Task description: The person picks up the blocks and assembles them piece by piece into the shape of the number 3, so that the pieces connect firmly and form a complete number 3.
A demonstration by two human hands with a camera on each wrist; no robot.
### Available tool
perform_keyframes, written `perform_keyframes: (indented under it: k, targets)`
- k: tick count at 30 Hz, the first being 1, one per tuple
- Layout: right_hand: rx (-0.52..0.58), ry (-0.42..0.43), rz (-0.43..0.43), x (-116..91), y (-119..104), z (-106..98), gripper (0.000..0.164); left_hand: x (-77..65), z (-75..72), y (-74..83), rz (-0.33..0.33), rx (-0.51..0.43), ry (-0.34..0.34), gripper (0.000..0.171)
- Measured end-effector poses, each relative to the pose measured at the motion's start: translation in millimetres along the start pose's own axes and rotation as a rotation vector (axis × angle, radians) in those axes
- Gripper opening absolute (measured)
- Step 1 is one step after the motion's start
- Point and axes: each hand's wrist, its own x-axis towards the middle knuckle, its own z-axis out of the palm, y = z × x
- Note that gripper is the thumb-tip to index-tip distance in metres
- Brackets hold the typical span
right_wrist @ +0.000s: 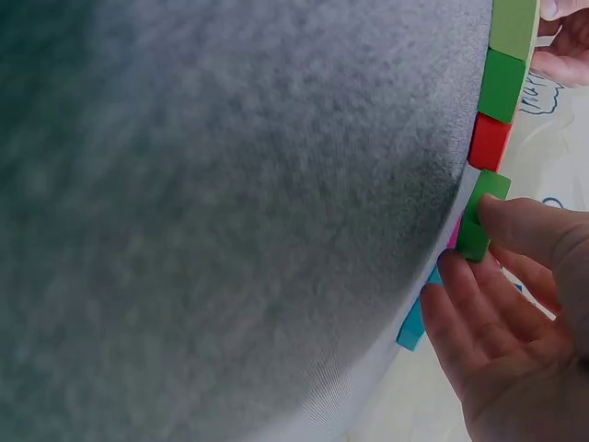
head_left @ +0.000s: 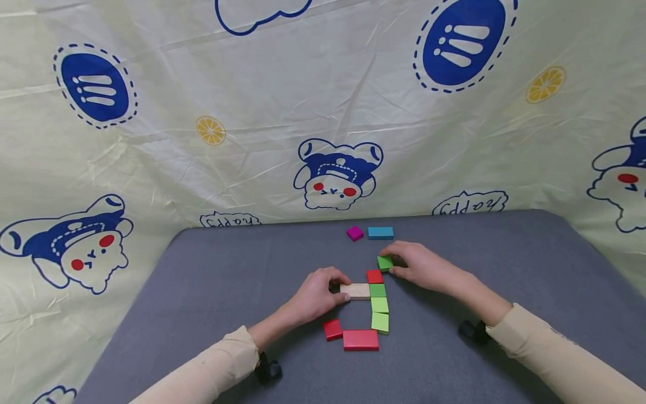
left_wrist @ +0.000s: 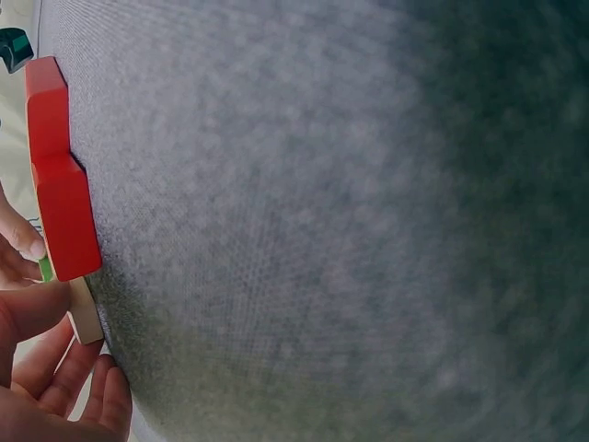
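Note:
My left hand holds the left end of a plain wooden block between thumb and fingers, flat on the table. A green block is pinched by my right hand, just behind a small red block. In the right wrist view, the thumb overlaps that held green block. A dark green block lies in front of the small red one, against the wooden block's right end. Two light green blocks, one behind the other, continue this column toward me.
A long red block and a smaller red block lie at the near end of the column. Toward the back of the grey table are a magenta block and a blue block. A printed cloth hangs behind.

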Motion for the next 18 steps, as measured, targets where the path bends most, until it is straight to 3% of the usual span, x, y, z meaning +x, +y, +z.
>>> perform_keyframes:
  k: [18]
  targets:
    - [0.023,-0.034,0.014,18.4,1.9,4.6,0.035,1.0,0.8,-0.6,-0.003,0.009,0.004,0.021]
